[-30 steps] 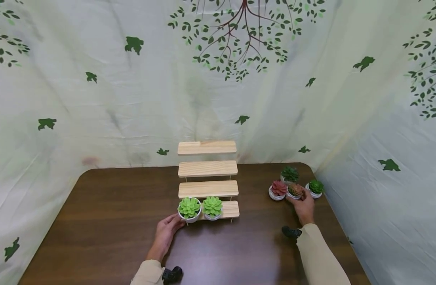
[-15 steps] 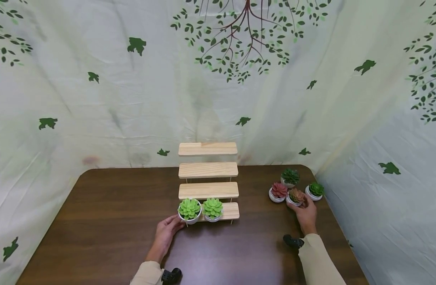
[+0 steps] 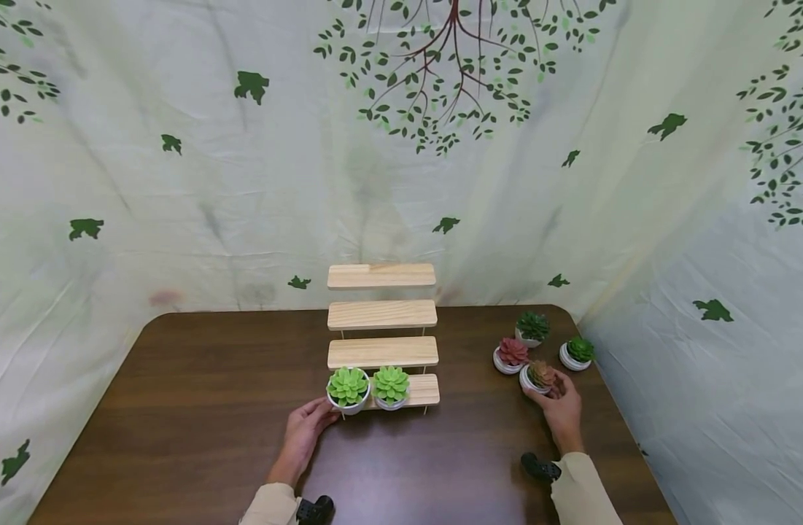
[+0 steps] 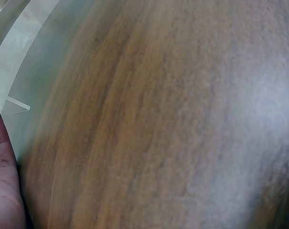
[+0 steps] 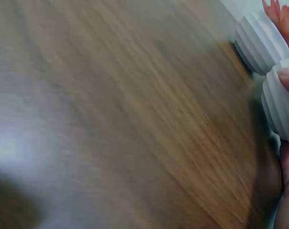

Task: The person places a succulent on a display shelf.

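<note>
My right hand (image 3: pixel 562 410) grips a small white pot with an orange-brown artificial succulent (image 3: pixel 541 374). The right wrist view shows my thumb on the ribbed white pot (image 5: pixel 280 107), with fingers below it. My left hand (image 3: pixel 304 430) is at the lower left corner of a tiered wooden shelf stand (image 3: pixel 383 353), fingertips by a potted light-green succulent (image 3: pixel 348 387); exact contact is hidden. In the left wrist view, its visible finger (image 4: pixel 4 143) is straight. A second light-green succulent (image 3: pixel 391 385) stands beside the first on the lowest tier.
Near the right table edge stand a red succulent (image 3: pixel 513 351), a dark-green succulent (image 3: pixel 533 326) and a green succulent (image 3: pixel 580 349), all in white pots. The brown table (image 3: pixel 198 408) meets a leaf-patterned cloth (image 3: pixel 257 197) behind and at the right.
My right hand has drawn the orange-brown succulent slightly toward me and left, away from the dark-green and green ones. My left hand stays at the stand's lower left corner.
</note>
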### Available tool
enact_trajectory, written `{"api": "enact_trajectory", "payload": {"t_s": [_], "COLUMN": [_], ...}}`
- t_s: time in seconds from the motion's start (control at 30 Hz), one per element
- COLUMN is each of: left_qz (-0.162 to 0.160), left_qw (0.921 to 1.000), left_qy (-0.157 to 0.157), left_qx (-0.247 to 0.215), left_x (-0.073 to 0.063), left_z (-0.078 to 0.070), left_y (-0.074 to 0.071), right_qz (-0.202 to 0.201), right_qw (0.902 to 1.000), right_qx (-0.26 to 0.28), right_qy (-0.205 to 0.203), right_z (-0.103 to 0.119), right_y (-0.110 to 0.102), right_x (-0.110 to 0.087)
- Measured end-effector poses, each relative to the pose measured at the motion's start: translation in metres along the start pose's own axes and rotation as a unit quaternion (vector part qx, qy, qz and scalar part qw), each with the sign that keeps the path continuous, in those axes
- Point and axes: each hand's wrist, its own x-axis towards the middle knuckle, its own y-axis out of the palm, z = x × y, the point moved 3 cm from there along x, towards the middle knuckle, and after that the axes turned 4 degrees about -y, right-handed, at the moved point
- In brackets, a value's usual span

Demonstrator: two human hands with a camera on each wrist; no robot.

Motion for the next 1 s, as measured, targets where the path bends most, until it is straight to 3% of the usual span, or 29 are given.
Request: {"api": "enact_trajectory", "payload": {"t_s": [0.4,0.73,1.0], "left_qz": [0.000,0.001,0.021], "left_qw": [1.0000,1.0000,0.9995], "left_qy": [0.002,0.005,0.021], "left_qx": [0.001,0.006,-0.007], "left_x": [-0.001,-0.002,-0.002], "left_z": [0.000,0.000,-0.002], "left_y": [0.000,-0.002,0.001], "right_qz": [0.031,0.059,0.077], "right_qw": [0.9994,0.9971,0.9923], "right_qx": [0.015,0.025,0.050], "right_qy": [-0.001,-0.040,-0.082], "right_z": [0.003,0.017,0.027], "right_y": [0.017,0.045,0.064], "right_x": [-0.024,-0.041,-0.048]}}
